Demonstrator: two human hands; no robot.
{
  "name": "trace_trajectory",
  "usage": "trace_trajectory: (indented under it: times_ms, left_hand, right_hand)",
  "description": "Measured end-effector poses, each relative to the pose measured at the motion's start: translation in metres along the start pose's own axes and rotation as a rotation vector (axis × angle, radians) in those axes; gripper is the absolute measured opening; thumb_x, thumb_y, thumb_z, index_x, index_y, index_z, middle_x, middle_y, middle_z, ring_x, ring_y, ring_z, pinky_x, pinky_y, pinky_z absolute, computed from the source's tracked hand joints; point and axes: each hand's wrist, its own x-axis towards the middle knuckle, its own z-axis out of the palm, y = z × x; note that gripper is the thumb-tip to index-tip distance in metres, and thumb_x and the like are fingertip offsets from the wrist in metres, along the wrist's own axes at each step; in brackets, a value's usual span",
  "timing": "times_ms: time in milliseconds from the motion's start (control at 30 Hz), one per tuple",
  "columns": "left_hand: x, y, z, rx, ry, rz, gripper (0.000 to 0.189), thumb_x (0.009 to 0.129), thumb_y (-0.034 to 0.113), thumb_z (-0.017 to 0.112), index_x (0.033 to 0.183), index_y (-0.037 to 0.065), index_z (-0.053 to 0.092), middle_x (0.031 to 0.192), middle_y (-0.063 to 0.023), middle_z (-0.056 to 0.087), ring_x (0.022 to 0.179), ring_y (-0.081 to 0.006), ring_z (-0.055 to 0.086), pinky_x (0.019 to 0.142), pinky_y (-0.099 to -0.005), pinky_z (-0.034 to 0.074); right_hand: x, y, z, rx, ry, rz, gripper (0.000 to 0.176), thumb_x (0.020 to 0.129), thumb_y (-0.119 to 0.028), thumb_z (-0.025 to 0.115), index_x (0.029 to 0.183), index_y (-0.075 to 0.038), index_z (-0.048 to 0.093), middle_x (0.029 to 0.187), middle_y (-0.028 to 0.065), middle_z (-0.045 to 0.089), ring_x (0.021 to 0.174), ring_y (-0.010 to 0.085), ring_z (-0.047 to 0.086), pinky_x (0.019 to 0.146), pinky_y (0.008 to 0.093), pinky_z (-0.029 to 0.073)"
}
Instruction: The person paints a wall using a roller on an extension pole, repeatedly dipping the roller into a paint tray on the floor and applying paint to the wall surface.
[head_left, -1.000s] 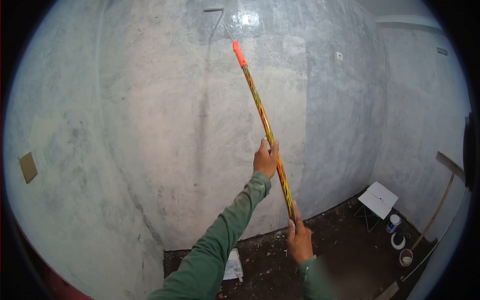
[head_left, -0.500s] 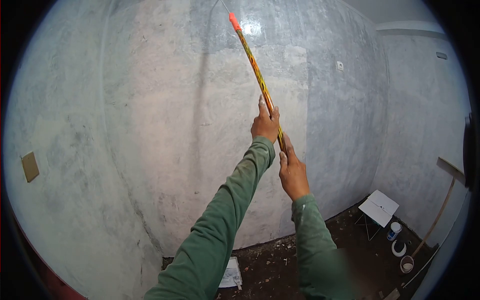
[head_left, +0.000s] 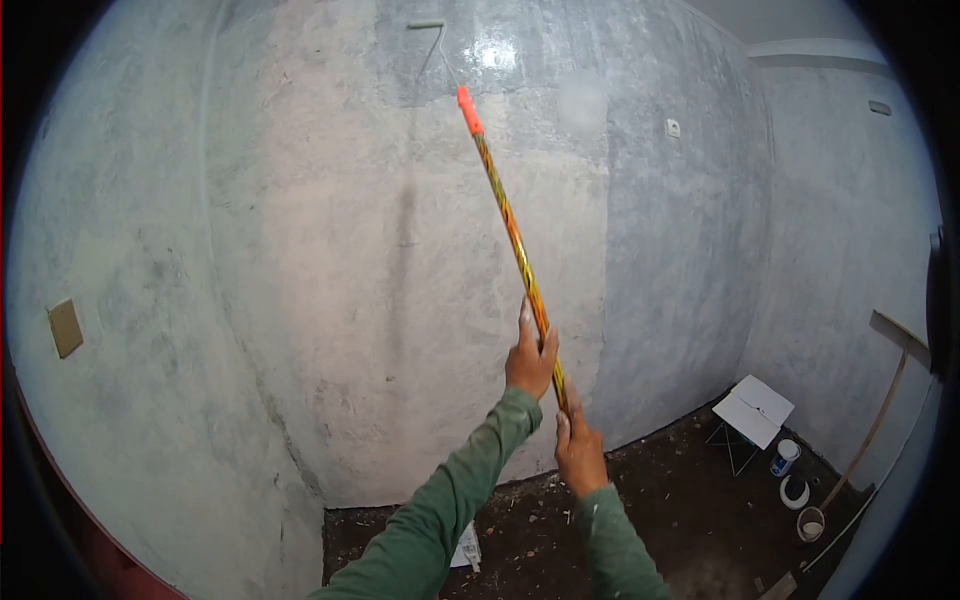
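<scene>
A paint roller [head_left: 427,24] on a wire frame is against the upper part of the wall [head_left: 470,230]. Its orange-red handle joins a long pole [head_left: 512,225] patterned in yellow, orange and black. My left hand [head_left: 530,358] is wrapped round the pole's lower half, forefinger stretched along it. Just below, my right hand [head_left: 580,450] grips the pole near its bottom end. Both sleeves are green. Around the roller the wall is grey and shiny, while a paler area spreads below it.
At the right stand a small folding table [head_left: 754,411], a paint can [head_left: 786,457], a white container [head_left: 795,492] and a bucket [head_left: 811,525]. A long-handled tool [head_left: 880,415] leans on the right wall. A socket [head_left: 673,128] and a brown plate [head_left: 65,329] are on the walls. Debris litters the dark floor.
Both hands have moved down with the pole, and its orange-red handle is lower. The roller, formerly beyond the top of the view, now shows on the wall.
</scene>
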Motion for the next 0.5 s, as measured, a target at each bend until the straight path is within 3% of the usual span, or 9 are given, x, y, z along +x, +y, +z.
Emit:
trace_trajectory:
  times_ms: [133, 200, 267, 433, 467, 500]
  left_hand:
    - [-0.063, -0.014, 0.001, -0.029, -0.056, -0.042, 0.069, 0.091, 0.024, 0.059, 0.146, 0.008, 0.021, 0.064, -0.0100, 0.063, 0.054, -0.0180, 0.062, 0.052, -0.0315, 0.047]
    - [-0.078, -0.016, -0.002, -0.021, -0.091, -0.061, 0.073, 0.089, 0.027, 0.060, 0.147, 0.009, 0.019, 0.063, -0.0100, 0.063, 0.052, -0.0218, 0.062, 0.051, -0.0344, 0.047]
    - [-0.085, -0.019, -0.005, -0.010, -0.121, -0.083, 0.077, 0.088, 0.030, 0.061, 0.147, 0.010, 0.018, 0.063, -0.0101, 0.063, 0.051, -0.0256, 0.061, 0.050, -0.0374, 0.047]
    - [-0.078, -0.032, -0.007, -0.088, -0.053, -0.152, 0.076, 0.085, 0.024, 0.064, 0.146, 0.006, 0.023, 0.053, -0.0069, 0.056, 0.045, -0.0190, 0.055, 0.044, -0.0342, 0.043]
    - [-0.082, -0.031, -0.006, -0.133, -0.053, -0.162, 0.073, 0.086, 0.021, 0.066, 0.144, 0.002, 0.027, 0.054, -0.0048, 0.053, 0.045, -0.0113, 0.049, 0.044, -0.0295, 0.040]
    - [-0.088, -0.028, -0.006, -0.133, -0.054, -0.161, 0.073, 0.086, 0.021, 0.066, 0.144, 0.002, 0.027, 0.054, -0.0048, 0.053, 0.045, -0.0113, 0.049, 0.044, -0.0295, 0.040]
  right_hand:
    - [-0.060, 0.023, 0.000, 0.008, -0.032, 0.067, 0.055, 0.094, -0.010, 0.049, 0.145, -0.020, 0.029, 0.076, 0.0279, 0.059, 0.073, 0.0485, 0.056, 0.059, 0.0510, 0.042]
    - [-0.087, 0.030, -0.004, 0.007, -0.055, 0.098, 0.055, 0.094, -0.010, 0.049, 0.144, -0.020, 0.030, 0.075, 0.0272, 0.059, 0.072, 0.0480, 0.057, 0.059, 0.0504, 0.042]
    - [-0.110, 0.036, -0.008, -0.032, -0.095, 0.114, 0.056, 0.095, -0.007, 0.045, 0.147, -0.021, 0.028, 0.092, 0.0237, 0.063, 0.074, 0.0404, 0.063, 0.065, 0.0358, 0.049]
    - [-0.162, 0.036, -0.013, 0.002, -0.140, 0.187, 0.058, 0.094, -0.009, 0.047, 0.148, -0.020, 0.027, 0.094, 0.0219, 0.065, 0.069, 0.0358, 0.064, 0.065, 0.0316, 0.048]
    - [-0.168, 0.035, -0.013, -0.013, -0.119, 0.164, 0.058, 0.094, -0.009, 0.048, 0.148, -0.019, 0.027, 0.095, 0.0217, 0.065, 0.068, 0.0333, 0.065, 0.065, 0.0301, 0.047]
    - [-0.171, 0.028, -0.020, -0.013, -0.118, 0.164, 0.058, 0.094, -0.009, 0.048, 0.148, -0.019, 0.027, 0.095, 0.0217, 0.065, 0.068, 0.0333, 0.065, 0.065, 0.0301, 0.047]
